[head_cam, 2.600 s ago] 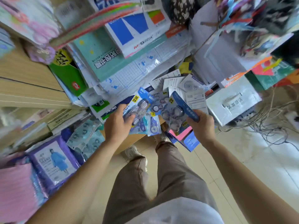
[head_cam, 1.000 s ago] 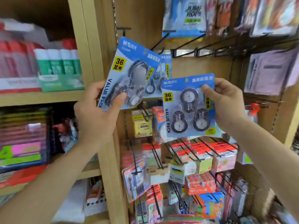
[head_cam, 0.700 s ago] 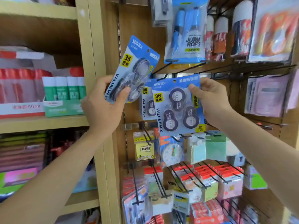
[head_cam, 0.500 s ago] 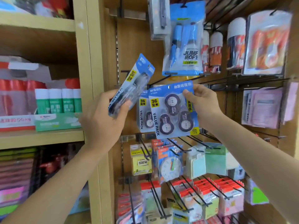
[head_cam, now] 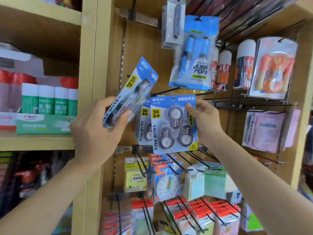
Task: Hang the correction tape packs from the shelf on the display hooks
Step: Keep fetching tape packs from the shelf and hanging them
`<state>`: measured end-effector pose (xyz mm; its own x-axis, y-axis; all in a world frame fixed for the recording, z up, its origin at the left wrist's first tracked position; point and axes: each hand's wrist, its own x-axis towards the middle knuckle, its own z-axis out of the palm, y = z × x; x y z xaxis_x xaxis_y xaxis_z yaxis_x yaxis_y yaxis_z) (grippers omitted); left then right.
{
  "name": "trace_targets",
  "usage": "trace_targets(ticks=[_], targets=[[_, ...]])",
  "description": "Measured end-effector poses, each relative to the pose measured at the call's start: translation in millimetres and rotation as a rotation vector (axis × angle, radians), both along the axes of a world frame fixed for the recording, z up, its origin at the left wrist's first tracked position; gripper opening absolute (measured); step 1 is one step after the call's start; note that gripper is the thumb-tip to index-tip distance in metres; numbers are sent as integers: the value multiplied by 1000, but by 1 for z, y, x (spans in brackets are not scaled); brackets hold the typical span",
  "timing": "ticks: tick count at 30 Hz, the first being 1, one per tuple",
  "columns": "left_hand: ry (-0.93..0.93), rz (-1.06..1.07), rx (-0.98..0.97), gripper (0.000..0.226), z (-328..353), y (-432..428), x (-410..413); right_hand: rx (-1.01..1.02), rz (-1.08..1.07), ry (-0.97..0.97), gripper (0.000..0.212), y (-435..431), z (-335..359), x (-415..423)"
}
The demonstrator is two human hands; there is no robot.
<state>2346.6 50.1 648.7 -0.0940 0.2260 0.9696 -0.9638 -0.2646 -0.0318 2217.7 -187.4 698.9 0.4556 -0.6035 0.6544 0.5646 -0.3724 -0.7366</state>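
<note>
At centre, my right hand (head_cam: 206,123) is pinching the upright pack (head_cam: 162,122) by its three o'clock edge; at nine o'clock my left hand (head_cam: 96,133) is gripping the tilted pack (head_cam: 133,89), my thumb partly covering it.

Stationery shop — wooden shelves (head_cam: 40,141), display hooks (head_cam: 179,161) hung with packaged goods, jump rope pack (head_cam: 194,53), sticky notes (head_cam: 135,177)

Blue three-roll pack (head_cam: 169,128) faces out upright; second pack (head_cam: 135,87) tilts, nearly edge-on.
</note>
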Motion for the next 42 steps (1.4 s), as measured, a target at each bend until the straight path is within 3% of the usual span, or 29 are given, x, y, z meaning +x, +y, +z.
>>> trace_targets(ticks=[12, 19, 29, 33, 35, 37, 40, 42], targets=[[27, -21, -11, 33, -1, 0, -3, 29, 18, 13, 9, -4, 0, 6], [74, -29, -43, 36, -1, -1, -6, 44, -105, 128, 3, -12, 3, 34], [60, -20, -33, 36, 0, -1, -7, 3, -271, 259, 15, -25, 11, 65], [79, -41, -26, 37, 0, -1, -7, -2, -402, 151, 28, -5, 4, 49], [67, -70, -20, 38, 0, 0, -7, -45, -446, 6, 22, 15, -4, 32], [45, -117, -9, 40, 0, 1, -9, -48, -237, -90, 19, 33, -11, 17], [10, -168, 33, 43, 1, 2, -12, -116, 209, -6, 40, 50, -19, 6], [-16, -193, 65, 43, 1, 2, -12, -153, 380, 44, 49, 55, -22, 10]])
